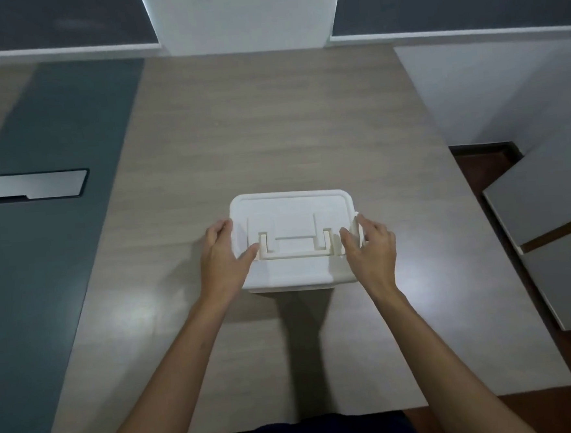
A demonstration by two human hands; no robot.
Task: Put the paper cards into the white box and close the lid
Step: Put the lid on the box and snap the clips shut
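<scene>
A white box (290, 212) stands in the middle of the wooden table, its lid down and flat on top, with a folded handle (294, 246) lying on the lid. My left hand (224, 254) rests against the box's left side, thumb on the lid. My right hand (369, 246) is at the right side, fingers on a white side latch (357, 228). No paper cards are in sight.
The wooden table (271, 122) has a grey-green strip along the left with a metal cable hatch (38, 186). Grey cabinet panels (548, 218) stand to the right of the table. A white pillar (243, 16) rises behind the far edge.
</scene>
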